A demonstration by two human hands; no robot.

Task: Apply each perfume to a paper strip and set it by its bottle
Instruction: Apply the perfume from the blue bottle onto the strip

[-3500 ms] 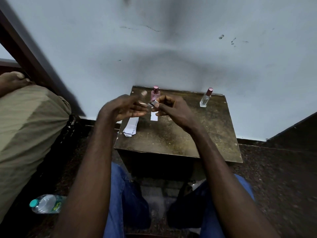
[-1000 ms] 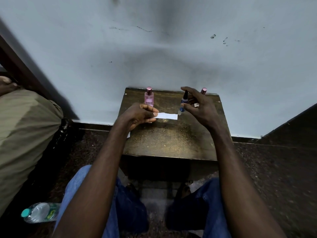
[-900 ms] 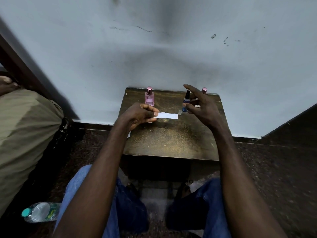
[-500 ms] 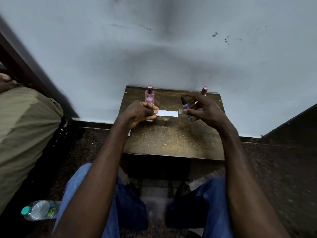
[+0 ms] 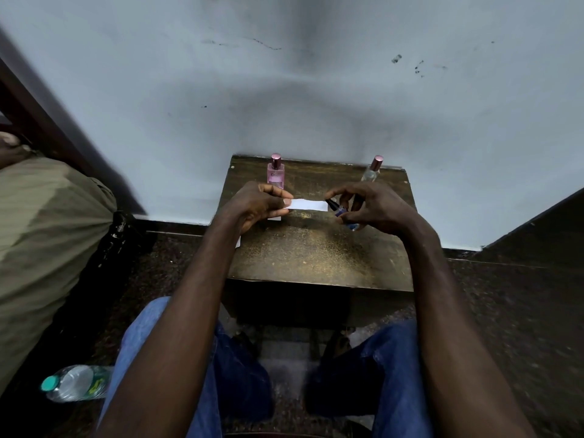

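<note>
Since a second ago the blue bottle (image 5: pixel 343 213) has tipped over from upright, and the right hand (image 5: pixel 373 207) has come down and in towards the paper, so the bottle's dark top now points at the free end of the paper strip (image 5: pixel 309 204). Whether the top touches the paper cannot be told. The right hand's fingers (image 5: pixel 347 192) are curled round the blue bottle and hold it tilted above the surface (image 5: pixel 316 257), in front of and to the right of the pink bottle (image 5: pixel 276 175). The left hand (image 5: pixel 259 202) is just in front of the pink bottle. Its thumb and forefinger are clamped on the strip's left end, and the strip reaches out level to the right, off the surface. A second strip (image 5: pixel 274 218) lies flat right in front of the pink bottle, partly hidden under the left hand. The pink bottle stands upright at the back edge, against the wall (image 5: pixel 316 105). A clear bottle (image 5: pixel 372 172) with a pink cap stands well to its right along the same edge. A water bottle (image 5: pixel 76 382) lies on the floor (image 5: pixel 521 311), far to the left of the pink bottle and nearer the person.
</note>
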